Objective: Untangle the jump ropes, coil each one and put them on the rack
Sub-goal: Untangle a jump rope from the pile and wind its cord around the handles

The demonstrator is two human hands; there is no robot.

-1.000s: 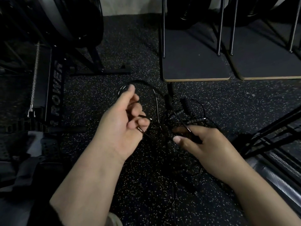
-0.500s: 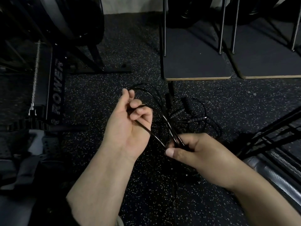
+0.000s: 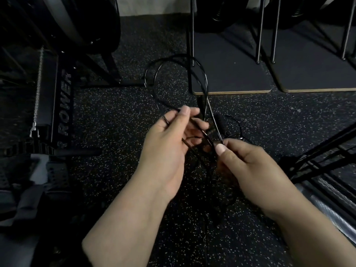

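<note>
Since a second ago both hands rose — left hand (image 3: 165,149) holds cord loops over curled fingers, right hand (image 3: 248,166) pinches a strand. Jump ropes (image 3: 208,132) still tangled between hands and floor (image 3: 115,116) (handles in clump). Nothing coiled or racked — early.

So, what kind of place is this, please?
Most likely a gym: a rowing machine marked "ROWER" at the left, a speckled rubber floor, and black jump ropes that both hands are handling.

A rowing machine (image 3: 63,105) stands at left on speckled rubber floor (image 3: 119,116); two flat boards (image 3: 231,74) lie upper right
</note>
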